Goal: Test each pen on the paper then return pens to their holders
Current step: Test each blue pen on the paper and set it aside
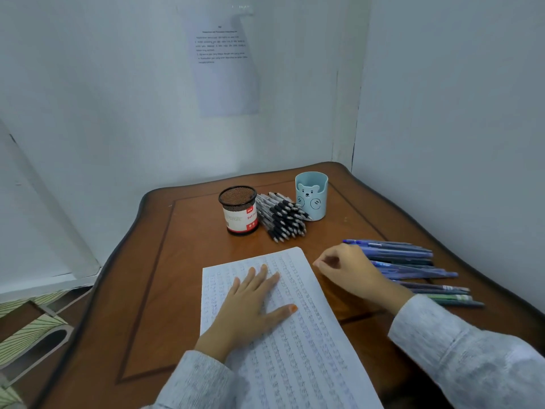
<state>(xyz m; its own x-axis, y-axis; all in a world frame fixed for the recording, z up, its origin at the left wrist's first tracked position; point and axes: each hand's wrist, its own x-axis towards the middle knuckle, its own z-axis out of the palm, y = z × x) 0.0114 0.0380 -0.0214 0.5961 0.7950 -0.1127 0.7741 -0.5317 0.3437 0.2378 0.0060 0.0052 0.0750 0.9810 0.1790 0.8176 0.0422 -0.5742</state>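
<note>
Left hand [250, 302] presses flat on scribbled white paper [309, 349]; right hand [351, 270], loosely curled and empty, sits beside slim blue plastic pens [413, 255]. They are likely light, stiff and slick, so pinch mid-barrel.

The left sleeve [194, 379] and right sleeve [460, 346] are long, pale grey, finely speckled, reaching the wrists.

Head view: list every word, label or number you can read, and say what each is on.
"Ball P…": red and white label on the black mesh holder; the rest curves out of sight.
Sheet on the wall: printed lines, too blurred to read.
Paper on the table: rows of pen marks, unreadable.
Blue cup: a bear face, no words.
</note>
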